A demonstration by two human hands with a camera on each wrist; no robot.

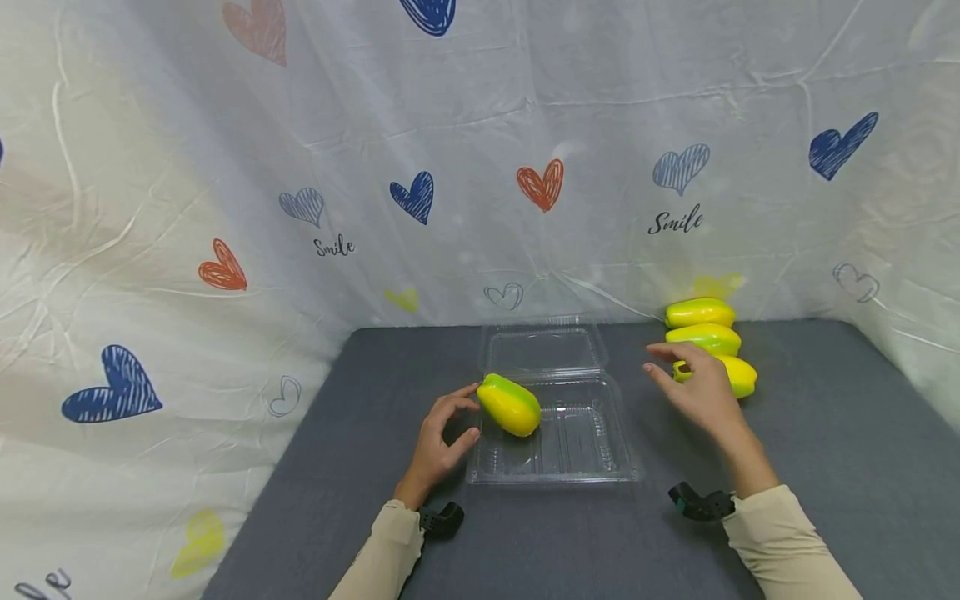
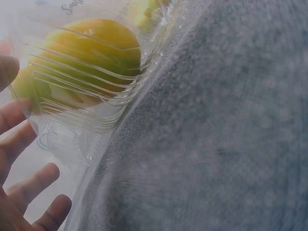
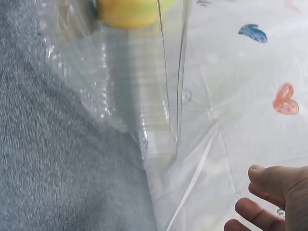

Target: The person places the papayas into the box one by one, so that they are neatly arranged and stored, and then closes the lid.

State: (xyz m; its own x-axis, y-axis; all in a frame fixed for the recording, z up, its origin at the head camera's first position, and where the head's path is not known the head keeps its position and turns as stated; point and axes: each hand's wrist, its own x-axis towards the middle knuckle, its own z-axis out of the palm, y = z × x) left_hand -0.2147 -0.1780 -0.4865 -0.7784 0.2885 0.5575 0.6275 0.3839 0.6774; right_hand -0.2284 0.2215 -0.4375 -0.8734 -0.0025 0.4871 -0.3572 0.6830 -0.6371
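Note:
A clear plastic clamshell box (image 1: 626,467) lies with its lid folded back on the table. Inside its left part sits one glossy yellow-and-green oblong fruit (image 1: 512,406), papaya-like in shape. My left hand (image 1: 435,442) is at the box's left side, fingers loosely bent and apart from the thumb, an index fingertip right at the fruit's stem end. In the left wrist view, the fruit (image 2: 91,62) shows through the ribbed box wall. My right hand (image 1: 701,387) overlaps the nearest of three similar fruits (image 1: 738,377) at the right, its fingers extended and holding nothing.
Behind that nearest fruit, two more fruits (image 1: 703,337) lie in a row toward the back edge. The open lid (image 1: 543,348) extends toward the wall sheet (image 1: 465,250), printed with hearts. Grey cloth (image 1: 360,408) covers the table. Black wrist cameras (image 1: 442,521) project inward from both wrists.

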